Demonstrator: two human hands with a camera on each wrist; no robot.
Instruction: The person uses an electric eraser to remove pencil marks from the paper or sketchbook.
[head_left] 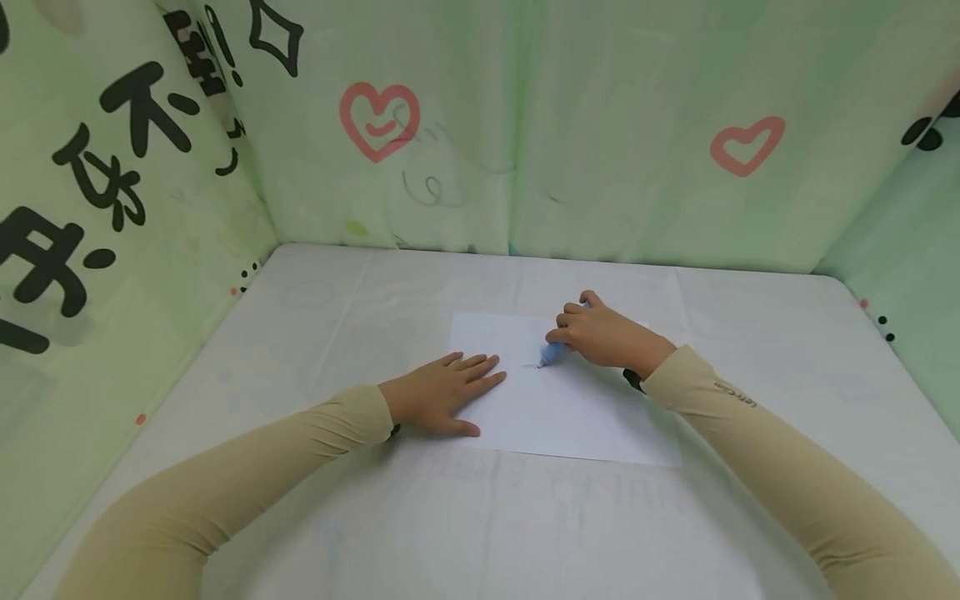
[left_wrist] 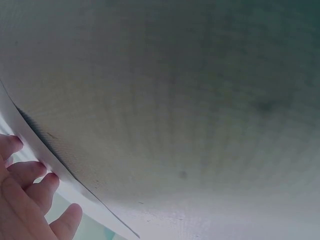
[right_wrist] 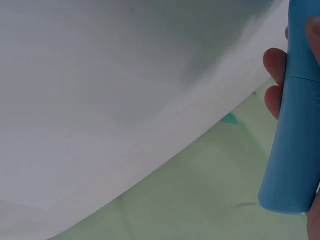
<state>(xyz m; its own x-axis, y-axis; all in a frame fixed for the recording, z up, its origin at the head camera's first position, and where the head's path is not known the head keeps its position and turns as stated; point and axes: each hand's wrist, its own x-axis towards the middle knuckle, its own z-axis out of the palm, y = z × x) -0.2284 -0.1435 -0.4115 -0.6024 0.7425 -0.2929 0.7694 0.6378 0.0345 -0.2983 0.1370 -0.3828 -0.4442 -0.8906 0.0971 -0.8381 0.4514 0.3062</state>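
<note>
A sheet of white paper (head_left: pixel 577 429) lies on the white-covered table. My left hand (head_left: pixel 442 396) rests flat across its left edge, fingers spread. Fingers (left_wrist: pixel 42 192) of that hand show at the lower left of the left wrist view, beside the sheet's edge. My right hand (head_left: pixel 611 337) grips a thick blue pen-like tool (head_left: pixel 553 353), tilted, its narrow tip at the paper by a short faint mark (head_left: pixel 529 366). In the right wrist view the blue tool (right_wrist: pixel 292 145) has a smooth, rounded body with a seam; its tip is out of that view.
The white tabletop (head_left: pixel 345 317) extends around the sheet on all sides. Light green curtains (head_left: pixel 600 125) with printed hearts and black characters stand behind the table and along its left and right sides.
</note>
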